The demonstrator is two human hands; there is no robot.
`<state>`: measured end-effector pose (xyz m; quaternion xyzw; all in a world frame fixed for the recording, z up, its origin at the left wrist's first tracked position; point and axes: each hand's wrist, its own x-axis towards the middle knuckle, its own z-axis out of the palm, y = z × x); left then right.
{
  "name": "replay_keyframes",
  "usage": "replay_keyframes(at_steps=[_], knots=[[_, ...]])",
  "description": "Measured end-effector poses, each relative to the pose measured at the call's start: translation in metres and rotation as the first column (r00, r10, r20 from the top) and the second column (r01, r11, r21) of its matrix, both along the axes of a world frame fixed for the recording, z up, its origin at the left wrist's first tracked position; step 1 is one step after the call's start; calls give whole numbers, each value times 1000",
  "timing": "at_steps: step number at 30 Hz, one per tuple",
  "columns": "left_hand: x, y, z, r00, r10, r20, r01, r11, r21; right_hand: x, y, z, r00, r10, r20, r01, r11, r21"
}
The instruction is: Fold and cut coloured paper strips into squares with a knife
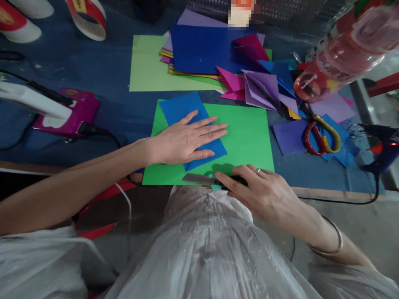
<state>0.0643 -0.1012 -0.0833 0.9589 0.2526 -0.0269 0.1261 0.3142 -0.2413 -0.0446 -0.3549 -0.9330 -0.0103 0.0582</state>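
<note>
Fingers spread, my left hand [187, 139] lies flat on a folded piece of blue paper [183, 106], pressing it down. Under that paper is a bright green sheet [246, 133], which reaches the table's front edge. My right hand [262, 187] is closed around a utility knife [199, 179] near the front edge of the green sheet. The knife's blade points left, just below the blue paper and apart from it. Most of the knife's handle is hidden by my fingers.
Behind lie a stack of coloured paper [199, 47] and folded pieces [262, 89]. To the right are scissors [322, 135], a pink bottle [339, 58] and a blue corded tool [382, 149]. A magenta power box [84, 106] with cables and paper tubes [90, 20] stand left.
</note>
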Motion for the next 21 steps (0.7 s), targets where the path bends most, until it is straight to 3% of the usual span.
replay_keyframes(at_steps=[4,7,9,11,15,18,21], knots=[[-1,1,-1,1000,5,1,-5,1000,1,12,-4,12,994,-38,-100,37,999,-15],[-2,2,-2,1000,-5,19,5,1000,15,34,-3,15,964,-239,-119,247,967,62],[-3,2,-2,1000,-5,27,5,1000,16,53,0,12,898,-420,-133,438,886,155],[-4,2,0,999,17,48,-17,1000,4,71,4,6,796,-580,-173,605,755,253],[-6,-1,4,958,137,252,-154,987,51,94,15,-7,628,-736,-252,771,545,330],[-7,-6,9,844,301,445,-365,929,66,101,24,-15,535,-796,-284,836,449,316],[-8,-14,14,801,390,454,-465,883,63,105,30,-24,468,-841,-271,872,392,292]])
